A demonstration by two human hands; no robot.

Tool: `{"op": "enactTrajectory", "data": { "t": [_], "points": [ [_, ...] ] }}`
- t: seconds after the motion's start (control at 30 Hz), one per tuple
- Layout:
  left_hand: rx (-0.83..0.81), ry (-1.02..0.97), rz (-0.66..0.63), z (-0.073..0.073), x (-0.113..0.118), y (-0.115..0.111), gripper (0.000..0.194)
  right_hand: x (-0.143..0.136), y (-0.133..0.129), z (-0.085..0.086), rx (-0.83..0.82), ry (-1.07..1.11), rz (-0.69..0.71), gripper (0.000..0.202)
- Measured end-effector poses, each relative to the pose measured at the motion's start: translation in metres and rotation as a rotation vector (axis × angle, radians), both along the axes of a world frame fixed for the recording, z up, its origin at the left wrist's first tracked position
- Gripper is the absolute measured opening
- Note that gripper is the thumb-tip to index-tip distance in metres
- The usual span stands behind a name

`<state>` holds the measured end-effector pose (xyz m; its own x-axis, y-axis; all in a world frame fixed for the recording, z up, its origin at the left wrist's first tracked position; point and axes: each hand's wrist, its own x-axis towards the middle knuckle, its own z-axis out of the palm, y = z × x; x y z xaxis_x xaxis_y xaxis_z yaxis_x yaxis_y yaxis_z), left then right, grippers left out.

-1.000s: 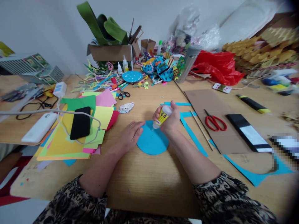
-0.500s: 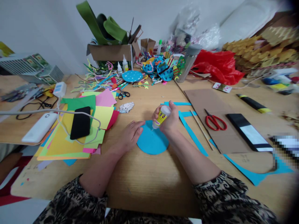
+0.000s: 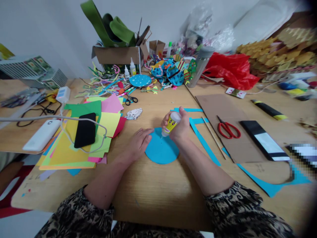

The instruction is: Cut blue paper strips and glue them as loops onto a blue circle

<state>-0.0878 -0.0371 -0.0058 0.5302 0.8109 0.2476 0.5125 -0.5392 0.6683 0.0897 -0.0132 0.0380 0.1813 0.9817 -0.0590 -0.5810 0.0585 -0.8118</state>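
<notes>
A round blue disc (image 3: 162, 152), looking like paper or card, lies flat on the wooden table in front of me. My right hand (image 3: 180, 127) is wrapped round a glue bottle (image 3: 171, 124) with a yellow label. The bottle is tilted, nozzle down, its tip at or just above the upper part of the disc; I cannot tell if it touches. A small dark dot shows near the disc's middle. My left hand (image 3: 140, 143) rests with fingers stretched out at the disc's left edge, holding nothing.
Coloured paper sheets (image 3: 61, 155) with a black phone (image 3: 85, 130) lie left. Red-handled scissors (image 3: 228, 129) rest on cardboard (image 3: 223, 105) at right, near blue strips (image 3: 203, 142) and a thin stick (image 3: 214, 138). A paper cutout (image 3: 134, 114), a steel flask (image 3: 201, 66) and craft pieces stand farther back.
</notes>
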Motion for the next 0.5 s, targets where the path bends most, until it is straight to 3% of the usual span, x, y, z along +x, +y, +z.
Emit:
{"op": "enactTrajectory", "data": {
  "t": [0.5],
  "points": [
    [0.012,0.002,0.000,-0.0026,-0.0008,0.0009,0.048,0.0000,0.0002,-0.0003,-0.017,0.001,-0.006,0.058]
  ]
}}
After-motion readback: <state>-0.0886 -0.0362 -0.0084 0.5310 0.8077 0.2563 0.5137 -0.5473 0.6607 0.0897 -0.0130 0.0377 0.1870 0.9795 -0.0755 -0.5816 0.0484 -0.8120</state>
